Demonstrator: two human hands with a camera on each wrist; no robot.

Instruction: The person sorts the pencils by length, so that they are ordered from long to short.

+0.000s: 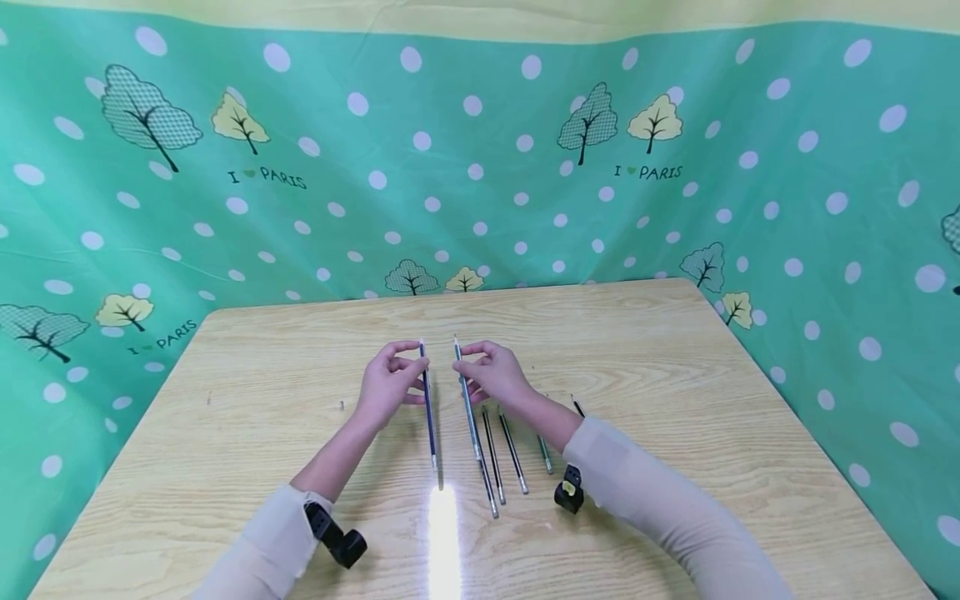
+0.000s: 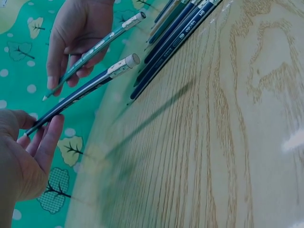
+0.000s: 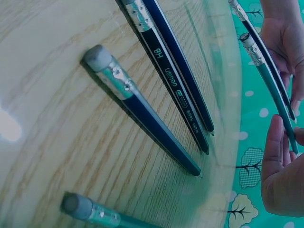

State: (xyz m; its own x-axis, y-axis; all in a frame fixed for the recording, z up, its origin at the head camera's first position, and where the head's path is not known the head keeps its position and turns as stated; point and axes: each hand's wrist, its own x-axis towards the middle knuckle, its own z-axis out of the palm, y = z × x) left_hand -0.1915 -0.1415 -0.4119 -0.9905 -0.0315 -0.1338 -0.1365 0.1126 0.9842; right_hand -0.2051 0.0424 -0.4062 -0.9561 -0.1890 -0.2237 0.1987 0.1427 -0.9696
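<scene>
Between thumb and fingertips, my left hand [image 1: 390,385] pinches a dark blue pencil [image 1: 430,417] near its point, with the eraser end toward me. My right hand [image 1: 497,377] pinches a green pencil [image 1: 470,412] the same way, beside the first one. In the left wrist view both held pencils are raised over the table, their eraser ends lifted, and the dark pencil [image 2: 78,95] casts a shadow on the wood. Below the right hand lie several dark pencils [image 3: 175,83] and a green pencil [image 1: 544,455], eraser ends toward me; the right forearm partly hides some.
The wood-grain table [image 1: 247,433] has a bright glare spot near its front. A tiny dark-grey bit [image 1: 342,406] lies left of the left hand. A green dotted cloth [image 1: 480,167] hangs behind and along the sides. Each wrist carries a small black camera [image 1: 335,537].
</scene>
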